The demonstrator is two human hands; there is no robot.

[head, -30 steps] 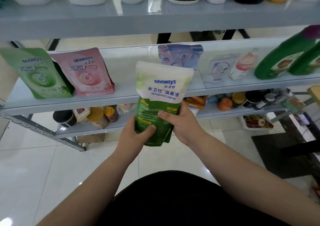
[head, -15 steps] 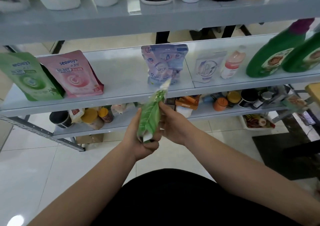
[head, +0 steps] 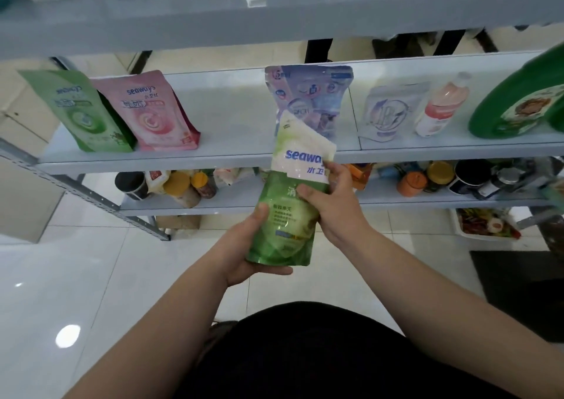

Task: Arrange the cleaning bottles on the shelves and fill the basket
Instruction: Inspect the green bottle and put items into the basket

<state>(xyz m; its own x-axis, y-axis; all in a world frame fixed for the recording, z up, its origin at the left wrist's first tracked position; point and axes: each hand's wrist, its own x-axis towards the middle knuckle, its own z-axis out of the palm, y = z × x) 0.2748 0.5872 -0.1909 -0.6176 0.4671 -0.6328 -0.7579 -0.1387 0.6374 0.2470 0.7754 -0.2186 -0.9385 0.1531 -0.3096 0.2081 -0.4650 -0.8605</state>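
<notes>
I hold a green and white seaways refill pouch (head: 287, 215) in front of the middle shelf (head: 232, 157), its printed face towards me and its top leaning right. My left hand (head: 247, 246) grips its lower left edge and cups the bottom. My right hand (head: 329, 197) grips its right side at the middle, fingers curled behind. On the middle shelf stand a green pouch (head: 82, 111), a pink pouch (head: 152, 111), a blue pouch (head: 311, 93), a pale pouch (head: 390, 108), a pink bottle (head: 442, 105) and a green bottle (head: 518, 102).
The top shelf (head: 274, 14) carries several white containers. The lower shelf (head: 244, 203) holds jars and cans, among them an orange jar (head: 412, 183). A tray of packets (head: 485, 224) lies on the tiled floor at the right, beside a dark mat (head: 518, 279).
The pouch was turned edge-on half a second ago and now shows its other printed face, held lower. My left hand slid under its bottom. The view shifted closer to the shelves.
</notes>
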